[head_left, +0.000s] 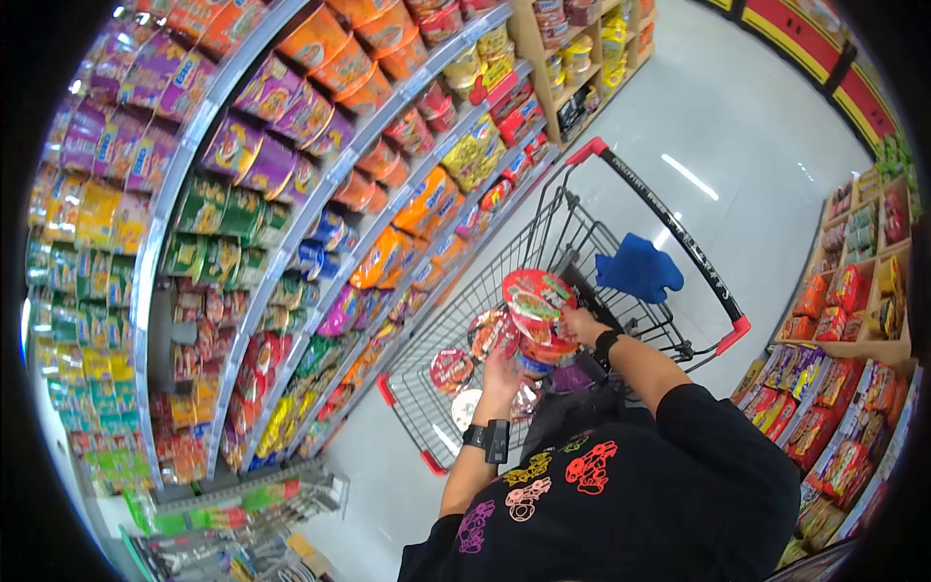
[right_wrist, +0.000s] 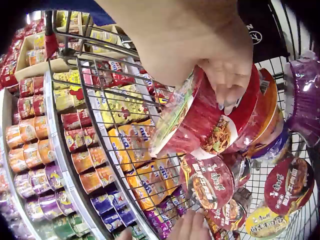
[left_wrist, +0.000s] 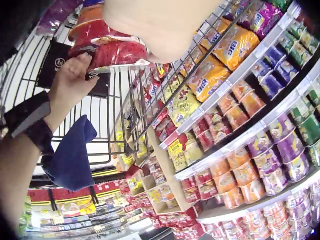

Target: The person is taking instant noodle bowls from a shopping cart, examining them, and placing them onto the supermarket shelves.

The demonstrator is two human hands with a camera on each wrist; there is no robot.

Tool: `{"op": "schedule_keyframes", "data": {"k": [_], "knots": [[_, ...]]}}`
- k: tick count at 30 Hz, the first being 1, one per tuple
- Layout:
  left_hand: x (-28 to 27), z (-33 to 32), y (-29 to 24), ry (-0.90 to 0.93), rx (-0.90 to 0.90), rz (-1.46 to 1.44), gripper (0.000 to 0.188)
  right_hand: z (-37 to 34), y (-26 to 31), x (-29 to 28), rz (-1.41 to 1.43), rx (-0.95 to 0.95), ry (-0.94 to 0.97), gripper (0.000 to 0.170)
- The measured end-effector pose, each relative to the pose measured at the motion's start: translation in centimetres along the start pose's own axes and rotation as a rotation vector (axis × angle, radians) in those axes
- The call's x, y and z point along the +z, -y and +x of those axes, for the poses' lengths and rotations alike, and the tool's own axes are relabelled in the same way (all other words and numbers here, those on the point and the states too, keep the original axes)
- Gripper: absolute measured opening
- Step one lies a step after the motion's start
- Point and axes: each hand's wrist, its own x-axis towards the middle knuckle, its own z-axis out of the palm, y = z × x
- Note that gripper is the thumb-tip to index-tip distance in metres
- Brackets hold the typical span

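My right hand grips a red instant noodle bowl by its side, its lid tilted over the cart. In the head view this bowl is above other noodle bowls stacked on their sides. My left hand is beside the stack, fingers extended toward it. In the right wrist view the left fingertips are just below a dark red noodle bowl, with the thumb spread apart. More noodle bowls lie in the wire shopping cart. The left wrist view shows the left hand only in part.
Shelves of noodle cups and bagged noodles line the left side. A blue cloth hangs by the cart handle. A purple package sits in the cart. Low racks of packets stand at right.
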Motion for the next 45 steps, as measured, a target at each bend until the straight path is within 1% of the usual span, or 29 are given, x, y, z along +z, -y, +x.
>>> {"op": "schedule_keyframes", "data": {"k": [1, 3, 4, 7, 8, 9, 11, 13, 15, 16, 19, 20, 23, 24, 27, 28, 31, 32, 35, 36, 38, 39, 40, 41, 43, 45], "knots": [[-0.1, 1.5, -0.4, 0.053, 0.018, 0.009, 0.045, -0.1, 0.2, 0.2, 0.041, 0.053, 0.003, 0.046], [-0.7, 5.0, -0.9, 0.150, 0.043, 0.026, 0.038, -0.7, 0.6, 0.4, 0.092, 0.093, -0.018, 0.046], [0.9, 3.7, -1.7, 0.150, 0.135, 0.038, 0.024, -0.8, 0.9, 0.4, 0.090, 0.087, -0.041, 0.045], [1.6, 7.8, -2.5, 0.112, 0.165, 0.248, 0.016, -0.8, 0.6, 0.5, 0.092, 0.091, -0.114, 0.042], [1.6, 9.3, -2.9, 0.276, 0.204, 0.292, 0.016, -0.8, 0.2, 0.6, 0.126, 0.044, -0.126, 0.042], [0.7, 12.9, -2.0, 0.268, 0.264, 0.338, 0.025, -1.1, 0.0, 0.9, 0.157, -0.004, -0.141, 0.042], [2.8, 12.2, -2.8, 0.115, 0.313, 0.365, 0.040, 0.9, -1.6, 1.3, 0.019, -0.207, -0.313, 0.043], [1.1, 17.7, -1.6, 0.208, 0.418, 0.390, 0.049, -0.2, -0.8, 1.7, -0.068, -0.236, -0.377, 0.043], [2.3, 18.0, -2.6, 0.309, 0.390, 0.378, 0.044, 0.1, -0.6, 1.2, -0.240, -0.227, -0.338, 0.038], [2.6, 17.5, -2.9, 0.338, 0.400, 0.360, 0.041, 0.5, -1.0, 1.0, -0.264, -0.253, -0.346, 0.039], [3.5, 16.4, -3.8, 0.398, 0.335, 0.266, 0.039, 1.4, -2.0, 1.0, -0.430, -0.375, -0.465, 0.039], [3.9, 15.4, -4.1, 0.403, 0.315, 0.234, 0.041, 1.7, -2.4, 1.2, -0.371, -0.408, -0.488, 0.038], [3.5, 15.3, -3.2, 0.408, 0.362, 0.135, 0.033, -0.1, -2.1, 1.9, -0.493, -0.531, -0.586, 0.038], [3.5, 14.9, -3.1, 0.433, 0.344, 0.048, 0.034, -0.3, -2.2, 1.8, -0.441, -0.529, -0.527, 0.037], [3.2, 13.4, -2.5, 0.329, 0.434, 0.019, 0.034, -1.2, -2.9, 2.1, -0.304, -0.566, -0.408, 0.041], [3.1, 12.9, -2.5, 0.322, 0.481, 0.038, 0.035, -1.7, -3.3, 2.3, -0.295, -0.628, -0.405, 0.050], [2.6, 11.2, -1.9, 0.339, 0.489, -0.012, 0.044, -4.2, -3.4, 2.4, -0.430, -0.737, -0.448, 0.053], [2.5, 10.4, -1.7, 0.278, 0.539, 0.038, 0.042, -5.5, -3.2, 2.2, -0.405, -0.701, -0.389, 0.056], [2.5, 7.6, -1.1, 0.201, 0.612, 0.048, 0.041, -9.3, -1.6, 2.0, -0.338, -0.682, -0.263, 0.057], [2.7, 6.1, -0.9, 0.154, 0.652, 0.052, 0.039, -10.1, -1.1, 1.7, -0.333, -0.738, -0.216, 0.058], [3.3, 3.4, -0.3, 0.093, 0.751, -0.031, 0.038, -11.6, -0.3, 1.0, -0.319, -0.849, -0.115, 0.059], [3.5, 2.1, 0.0, 0.063, 0.801, -0.072, 0.038, -12.3, 0.2, 0.8, -0.359, -0.929, -0.105, 0.059], [3.7, 0.7, 0.1, 0.072, 0.900, -0.050, 0.038, -13.0, 0.8, 0.5, -0.398, -1.009, -0.094, 0.058], [3.9, -0.5, 0.5, 0.049, 0.944, -0.097, 0.038, -13.7, 1.2, 0.3, -0.434, -1.087, -0.082, 0.058], [4.7, -3.8, 0.7, -0.005, 1.033, -0.190, 0.038, -16.7, 2.6, 0.4, -0.333, -1.133, 0.021, 0.057], [6.1, -8.2, 0.9, -0.014, 1.100, -0.221, 0.042, -18.7, 3.2, 0.2, -0.238, -1.167, 0.135, 0.057]]}}
